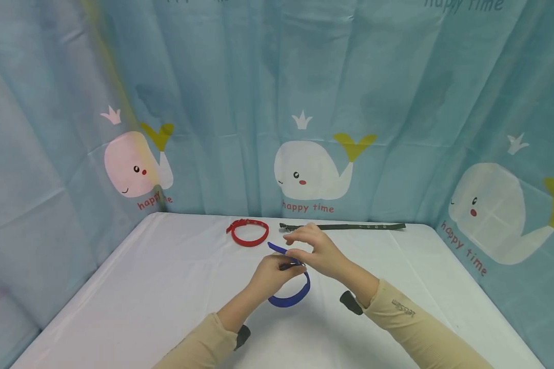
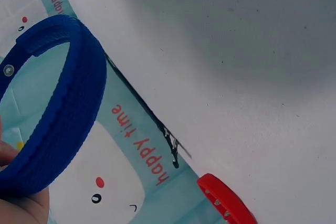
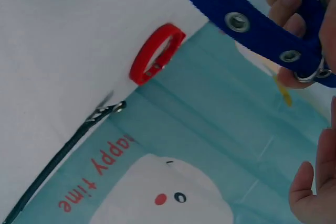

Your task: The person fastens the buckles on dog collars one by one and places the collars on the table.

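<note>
A blue collar (image 1: 288, 301) is curved into a loop above the table, its woven band (image 2: 86, 82) large in the left wrist view. My left hand (image 1: 272, 274) pinches it near the metal buckle (image 3: 315, 72). The free strap end (image 1: 277, 248) sticks out past the left fingers, and metal-rimmed eyelets (image 3: 237, 22) line the strap in the right wrist view. Just right of it is my right hand (image 1: 325, 253), thumb at the strap and fingers spread away from the thumb. Part of the buckle is hidden by the fingers.
Toward the table's back edge lies a red collar (image 1: 250, 243), fastened in a loop. To its right a dark green collar (image 1: 351, 226) is stretched out straight. A blue curtain (image 1: 240, 169) with whale prints surrounds the white table (image 1: 166, 287).
</note>
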`<state>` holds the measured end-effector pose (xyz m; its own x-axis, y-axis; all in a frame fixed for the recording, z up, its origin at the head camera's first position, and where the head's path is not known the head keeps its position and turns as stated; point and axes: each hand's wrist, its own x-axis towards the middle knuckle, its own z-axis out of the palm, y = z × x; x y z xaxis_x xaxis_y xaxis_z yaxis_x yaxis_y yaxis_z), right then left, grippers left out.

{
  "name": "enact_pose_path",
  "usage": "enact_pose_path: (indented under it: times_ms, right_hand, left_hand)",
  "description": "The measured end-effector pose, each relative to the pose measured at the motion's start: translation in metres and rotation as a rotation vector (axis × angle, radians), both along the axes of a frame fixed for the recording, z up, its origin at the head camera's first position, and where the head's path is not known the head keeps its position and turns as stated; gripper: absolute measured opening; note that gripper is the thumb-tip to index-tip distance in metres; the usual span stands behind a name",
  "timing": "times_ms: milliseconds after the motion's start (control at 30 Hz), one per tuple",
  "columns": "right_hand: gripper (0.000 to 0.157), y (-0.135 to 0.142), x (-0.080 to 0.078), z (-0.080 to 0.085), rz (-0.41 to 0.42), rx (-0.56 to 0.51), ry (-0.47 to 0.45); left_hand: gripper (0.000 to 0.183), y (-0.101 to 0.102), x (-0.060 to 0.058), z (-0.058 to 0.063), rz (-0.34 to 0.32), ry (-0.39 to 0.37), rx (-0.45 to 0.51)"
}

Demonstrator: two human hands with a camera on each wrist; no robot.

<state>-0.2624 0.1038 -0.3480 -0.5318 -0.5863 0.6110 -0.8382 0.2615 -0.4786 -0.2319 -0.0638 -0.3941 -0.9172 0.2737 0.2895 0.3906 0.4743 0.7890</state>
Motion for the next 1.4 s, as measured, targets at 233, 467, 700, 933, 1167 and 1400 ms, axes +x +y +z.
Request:
enact_pose_path:
  times_ms: [233,467,700,933,1167,1400]
  right_hand:
    - [0.025,-0.002,0.002,0.007,0.002,0.104,-0.056]
    - [0.019,-0.002,0.002,0.011,0.012,0.158,-0.103]
    - [0.010,-0.002,0.000,0.009,0.036,0.147,-0.189]
    - [0.012,0.002,0.001,0.009,-0.046,0.081,-0.345]
    - [0.016,0.005,0.003,0.007,-0.079,-0.003,-0.372]
    - [0.025,0.009,0.003,0.003,-0.015,-0.031,-0.366]
  left_hand:
    - [0.024,0.002,0.001,0.001,0.013,0.007,-0.077]
    - [0.022,0.003,0.001,0.002,0.002,-0.004,-0.126]
    - [0.021,0.005,0.002,0.002,-0.007,-0.021,-0.149]
    - [0.022,0.004,-0.002,0.001,-0.008,-0.066,-0.145]
    - [0.026,0.003,0.000,0.003,0.010,-0.069,-0.178]
    - [0.028,0.000,0.001,0.007,0.045,-0.062,-0.212]
